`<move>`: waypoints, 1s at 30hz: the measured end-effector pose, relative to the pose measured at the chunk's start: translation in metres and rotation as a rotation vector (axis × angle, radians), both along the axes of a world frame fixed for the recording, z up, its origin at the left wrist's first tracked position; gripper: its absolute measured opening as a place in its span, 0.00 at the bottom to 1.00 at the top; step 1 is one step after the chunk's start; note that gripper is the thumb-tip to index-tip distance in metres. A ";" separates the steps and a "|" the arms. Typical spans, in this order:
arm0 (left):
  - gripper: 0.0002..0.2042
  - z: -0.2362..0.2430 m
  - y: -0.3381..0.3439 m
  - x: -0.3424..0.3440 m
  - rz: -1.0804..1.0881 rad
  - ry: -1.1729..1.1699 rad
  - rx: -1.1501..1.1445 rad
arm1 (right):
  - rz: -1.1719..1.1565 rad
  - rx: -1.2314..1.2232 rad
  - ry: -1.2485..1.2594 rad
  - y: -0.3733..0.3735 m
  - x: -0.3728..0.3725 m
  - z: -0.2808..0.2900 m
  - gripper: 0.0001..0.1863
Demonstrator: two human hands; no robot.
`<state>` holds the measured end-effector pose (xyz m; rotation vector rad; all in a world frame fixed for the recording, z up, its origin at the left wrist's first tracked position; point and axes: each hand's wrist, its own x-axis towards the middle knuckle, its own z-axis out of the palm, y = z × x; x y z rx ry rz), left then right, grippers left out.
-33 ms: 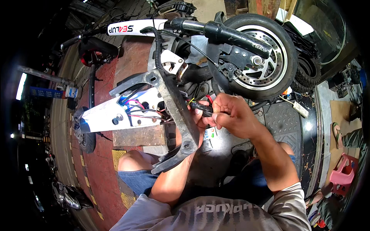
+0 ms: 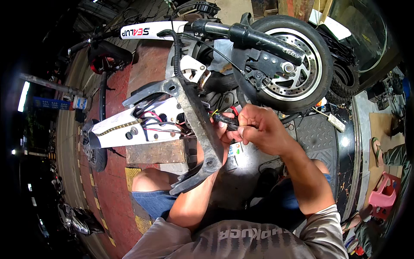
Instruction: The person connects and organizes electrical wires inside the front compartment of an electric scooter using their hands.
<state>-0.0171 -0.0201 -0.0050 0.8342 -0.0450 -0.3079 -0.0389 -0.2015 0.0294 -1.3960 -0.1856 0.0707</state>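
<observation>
In the middle, my right hand (image 2: 258, 129) pinches a black-wrapped wire bundle (image 2: 226, 120), with yellow and red leads beside it. My left hand (image 2: 222, 134) holds the same bundle from behind and below, partly hidden by a scuffed dark metal frame piece (image 2: 194, 116). That piece crosses a white scooter body (image 2: 112, 134), which is open with coloured wires inside and lies over a wooden block (image 2: 155, 156). Above my hands a front wheel with brake disc (image 2: 315, 86) and black fork lies on its side, joined to a white stem (image 2: 153, 26).
Between my legs is a metal floor (image 2: 271, 166). At right are a power strip (image 2: 334, 122), tyres (image 2: 345, 80), a pink stool (image 2: 384, 196) and another person's sandalled foot (image 2: 376, 151). A parked two-wheeler (image 2: 77, 218) stands at lower left.
Blue glare seen earlier on the open white body is gone, and a dotted strip shows along it. My hands have not visibly moved.
</observation>
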 end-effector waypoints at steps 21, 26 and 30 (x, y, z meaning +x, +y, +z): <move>0.08 0.006 -0.001 0.002 -0.019 0.078 0.093 | -0.044 0.298 0.269 0.006 0.017 -0.007 0.12; 0.08 0.017 -0.004 -0.001 -0.013 0.085 0.117 | -0.020 0.332 0.313 0.005 0.017 -0.013 0.12; 0.12 0.024 -0.010 -0.004 0.051 0.109 0.123 | -0.033 0.245 0.256 0.004 0.014 -0.007 0.12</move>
